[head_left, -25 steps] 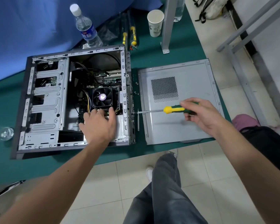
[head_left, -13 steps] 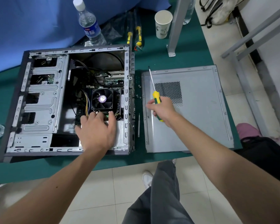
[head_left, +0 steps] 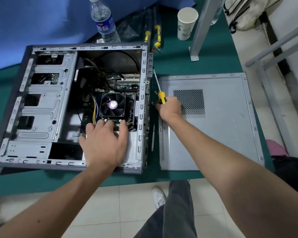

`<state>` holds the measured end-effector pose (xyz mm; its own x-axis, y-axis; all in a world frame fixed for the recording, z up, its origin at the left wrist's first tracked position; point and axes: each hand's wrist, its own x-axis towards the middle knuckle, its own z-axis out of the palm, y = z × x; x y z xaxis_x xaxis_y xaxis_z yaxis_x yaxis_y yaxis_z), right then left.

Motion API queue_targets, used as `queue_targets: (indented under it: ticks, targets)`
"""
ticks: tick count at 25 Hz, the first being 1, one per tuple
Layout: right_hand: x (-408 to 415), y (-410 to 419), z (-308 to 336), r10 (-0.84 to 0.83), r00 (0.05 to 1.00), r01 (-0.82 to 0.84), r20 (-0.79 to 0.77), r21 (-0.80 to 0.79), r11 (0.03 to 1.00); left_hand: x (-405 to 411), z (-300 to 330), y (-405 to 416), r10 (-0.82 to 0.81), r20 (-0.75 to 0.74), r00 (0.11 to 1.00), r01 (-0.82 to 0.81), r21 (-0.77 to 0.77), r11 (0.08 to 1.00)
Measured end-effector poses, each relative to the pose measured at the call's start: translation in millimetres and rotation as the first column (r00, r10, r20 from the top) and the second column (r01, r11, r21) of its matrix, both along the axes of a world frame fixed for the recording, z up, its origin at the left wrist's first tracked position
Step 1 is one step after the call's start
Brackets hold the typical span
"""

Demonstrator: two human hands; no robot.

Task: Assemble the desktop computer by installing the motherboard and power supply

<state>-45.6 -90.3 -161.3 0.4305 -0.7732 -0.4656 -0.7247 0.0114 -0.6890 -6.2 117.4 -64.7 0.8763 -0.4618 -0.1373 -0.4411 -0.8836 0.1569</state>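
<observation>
The rigid, fragile motherboard point(head_left: 113, 86) is steadied at frame centre by flat left hand point(head_left: 101, 141) fingers; the screwdriver point(head_left: 159, 91) is gripped in the right hand point(head_left: 169, 108)

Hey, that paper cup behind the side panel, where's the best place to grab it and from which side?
Take the paper cup round its upper wall, coming from the left or front. It stands upright and open-topped, and the metal post crowds its right side, so that approach looks clearest.

Bright, even light with soft shadows; wide-angle bending at the edges, slight blur in the corners.
</observation>
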Motion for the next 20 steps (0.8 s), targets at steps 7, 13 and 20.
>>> queue_targets:
  ticks: [7,13,20]
  targets:
    - [-36.9,22.5,15.3,-0.218,0.934,0.166,0.284,0.197,0.966,-0.4,3.8,-0.8,0.01,-0.011,1.0,-0.01,0.001,1.0]
    - [-96.5,62.0,41.4,-0.326,0.882,0.112,0.34,0.521,0.846,-0.3,4.9,-0.1,0.001,0.008,1.0,0.0,-0.023,1.0]
    - [-130.3,87.9,64.4,-0.495,0.771,0.01,0.401,0.769,0.639,-10.4,15.3,3.5,-0.125,0.077,0.989,0.141,-0.261,0.955]
